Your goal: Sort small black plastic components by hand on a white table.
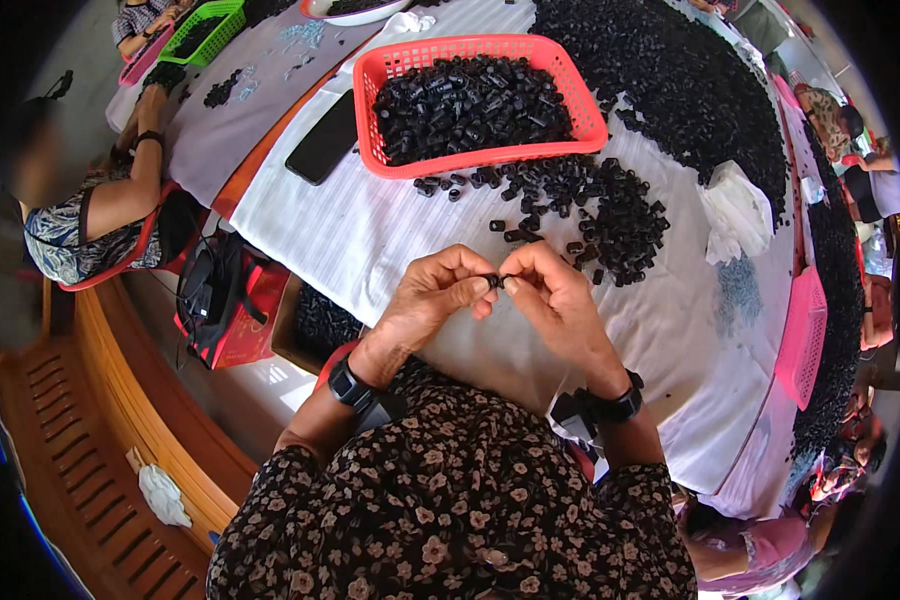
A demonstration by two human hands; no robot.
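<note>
"Where are the hands?"

"Mid-frame. The left hand (432, 292) pinches a small black part (492, 281) between thumb and forefinger."

"And the right hand (558, 302)?"

"It meets the left there, thumb and finger closed on the same part's other side. Fingers cover much of it, so I can't tell its exact shape."

"What lies around them?"

"Just above and to the right, a loose pile of black pieces (620, 225) on the white cloth (310, 235). At upper centre, a red basket (490, 161) full of similar pieces, with a dark phone (322, 138) just left of it."

"Farther right?"

"A crumpled white sheet (737, 213), near a broad black heap (670, 85) filling the upper right. A pink basket (802, 335) stands at the right edge of the table."
</note>
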